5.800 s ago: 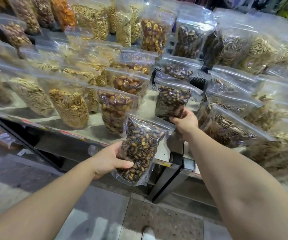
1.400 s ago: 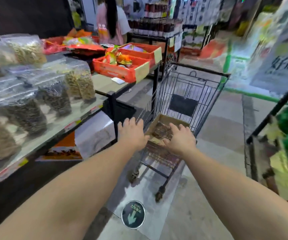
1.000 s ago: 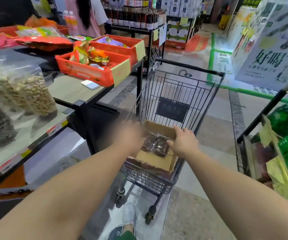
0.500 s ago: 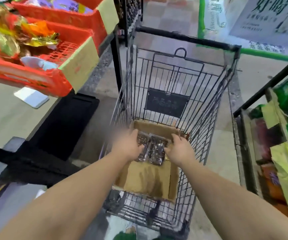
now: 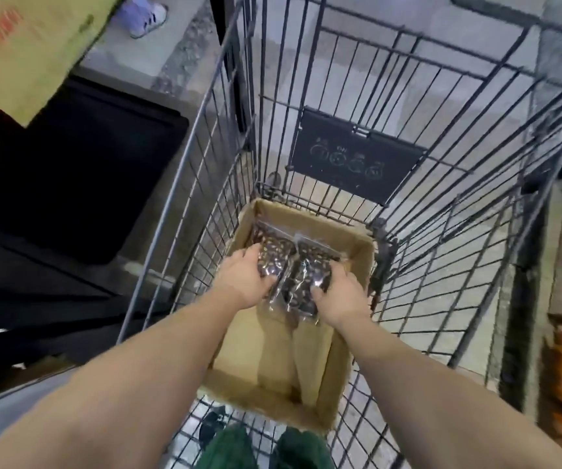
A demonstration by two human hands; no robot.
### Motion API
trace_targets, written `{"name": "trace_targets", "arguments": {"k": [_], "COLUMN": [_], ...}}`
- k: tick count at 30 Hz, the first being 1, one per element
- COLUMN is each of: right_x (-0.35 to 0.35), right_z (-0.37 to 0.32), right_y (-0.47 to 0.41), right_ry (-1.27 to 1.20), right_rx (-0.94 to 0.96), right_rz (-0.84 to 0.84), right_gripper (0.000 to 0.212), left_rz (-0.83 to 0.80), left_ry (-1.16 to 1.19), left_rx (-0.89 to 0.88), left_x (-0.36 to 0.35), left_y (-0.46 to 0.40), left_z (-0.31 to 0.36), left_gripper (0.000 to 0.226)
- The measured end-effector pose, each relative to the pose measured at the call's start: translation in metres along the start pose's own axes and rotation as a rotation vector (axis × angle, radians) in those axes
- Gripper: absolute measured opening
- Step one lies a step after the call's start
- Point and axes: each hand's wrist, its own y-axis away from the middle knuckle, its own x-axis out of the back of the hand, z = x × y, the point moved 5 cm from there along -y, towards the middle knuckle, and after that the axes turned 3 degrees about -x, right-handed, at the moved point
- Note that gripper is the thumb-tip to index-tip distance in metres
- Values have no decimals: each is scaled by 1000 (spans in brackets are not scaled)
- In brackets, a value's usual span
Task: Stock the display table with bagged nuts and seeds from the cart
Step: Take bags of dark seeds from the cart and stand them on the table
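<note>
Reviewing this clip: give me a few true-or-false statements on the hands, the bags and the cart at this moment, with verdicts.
1. Each hand grips a bag of dark seeds. True: the left hand holds the left bag, the right hand holds the right bag.
2. The bags lie on the cart's bare wire floor. False: they are inside the cardboard box.
3. The box sits in the wire cart. True.
4. The box is packed full of bags. False: only these two show; bare cardboard fills the near half.
</note>
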Motion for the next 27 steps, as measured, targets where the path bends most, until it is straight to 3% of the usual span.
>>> {"name": "trace_targets", "arguments": {"k": [7, 13, 16, 19, 24, 26, 27], "right_x": [-66, -101, -99, -103, -95, -80, -70], "right_z": [27, 51, 57, 53, 53, 52, 51], "right_y": [-57, -84, -88, -87, -58, -35, -21], "right_ry": [-321, -620, -664, -799, -942, -953, -957], "right_rx": [-159, -413, -477, -554, -501, -465, -446], "right_rz": [-71, -33, -60, -222, -296, -299, -304], "right_gripper": [72, 97, 96, 95, 112, 103, 87], "left_rz": [-38, 59, -41, -84, -120, -164, -166], "left_ry": [188, 160, 367, 734, 852, 809, 815], "left_rx": [208, 342, 465, 511, 466, 415, 384], "left_x": [-61, -90, -100, -111, -98, -82, -72], "left_y": [-69, -81, -76, -64, -36, -19, -9], "left_z": [-36, -52, -58, -57, -49, -44, -41], "left_gripper": [88, 99, 65, 37, 63, 68, 69]}}
